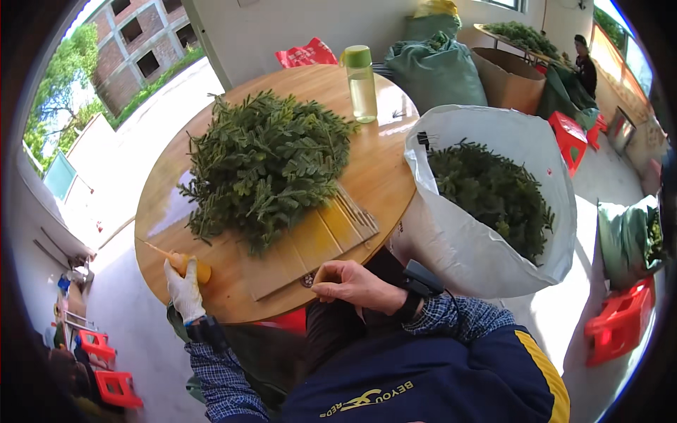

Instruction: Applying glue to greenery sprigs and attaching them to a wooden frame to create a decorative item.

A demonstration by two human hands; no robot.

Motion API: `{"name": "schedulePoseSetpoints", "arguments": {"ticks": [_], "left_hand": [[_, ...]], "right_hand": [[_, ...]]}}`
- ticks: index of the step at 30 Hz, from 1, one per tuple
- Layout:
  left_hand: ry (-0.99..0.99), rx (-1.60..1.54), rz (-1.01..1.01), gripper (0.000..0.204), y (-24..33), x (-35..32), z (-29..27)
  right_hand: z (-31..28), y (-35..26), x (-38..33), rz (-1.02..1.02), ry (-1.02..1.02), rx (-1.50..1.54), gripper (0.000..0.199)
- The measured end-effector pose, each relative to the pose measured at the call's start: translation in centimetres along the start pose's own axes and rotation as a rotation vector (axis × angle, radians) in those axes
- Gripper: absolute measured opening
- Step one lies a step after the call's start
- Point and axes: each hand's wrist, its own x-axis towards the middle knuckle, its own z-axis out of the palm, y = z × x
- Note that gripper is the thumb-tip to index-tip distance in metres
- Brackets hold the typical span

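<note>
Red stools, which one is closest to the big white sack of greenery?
The red stool just behind the white sack, at its upper right; the other stools stand farther off by the floor's edges.

The left hand (185,287) hides most of the yellow tool (189,266), the greens (264,163) cover much of the cardboard (310,243), and the distant person (584,65) is too small to make out.

A round table (384,176) fills the frame's centre, a heap of leafy sprigs (264,166) on it, partly over a board (310,247). A bottle (361,84) stands at its upper edge. Right of the table, an open sack (458,240) holds what seem to be more sprigs.
</note>
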Motion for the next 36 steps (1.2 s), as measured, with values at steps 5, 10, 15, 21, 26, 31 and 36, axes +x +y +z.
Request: {"name": "schedulePoseSetpoints", "arguments": {"ticks": [5, 10, 15, 21, 26, 31, 36], "left_hand": [[0.006, 0.058, 0.055, 0.047, 0.9, 0.1, 1.4], [0.024, 0.022, 0.014, 0.045, 1.0, -0.3, -0.2], [-0.028, -0.531, 0.138, 0.042, 3.3, -2.2, 0.1], [-0.134, -0.654, 0.253, 0.044, 11.7, -5.9, 2.9], [-0.255, -0.921, 0.183, 0.044, 12.4, -7.8, 4.6], [-0.253, -0.950, 0.110, 0.045, 12.6, -9.4, 5.4], [-0.243, -0.967, 0.064, 0.047, 14.1, -9.9, 6.3]], "right_hand": [[-0.3, -0.3, -0.4, 0.004, 0.019, -0.027, 0.018], [-0.7, -0.1, -0.2, -0.048, -0.016, 0.024, 0.017], [-1.5, -2.4, -0.6, -0.047, 0.101, 0.010, 0.017], [-1.7, -5.4, -2.2, -0.180, 0.150, 0.058, 0.011], [-0.1, -13.4, -7.8, -0.647, 0.023, -0.182, 0.018], [0.7, -18.2, -11.2, -1.184, -0.197, -0.188, 0.026], [0.2, -19.5, -16.1, -1.378, -0.302, -0.132, 0.032]]}}
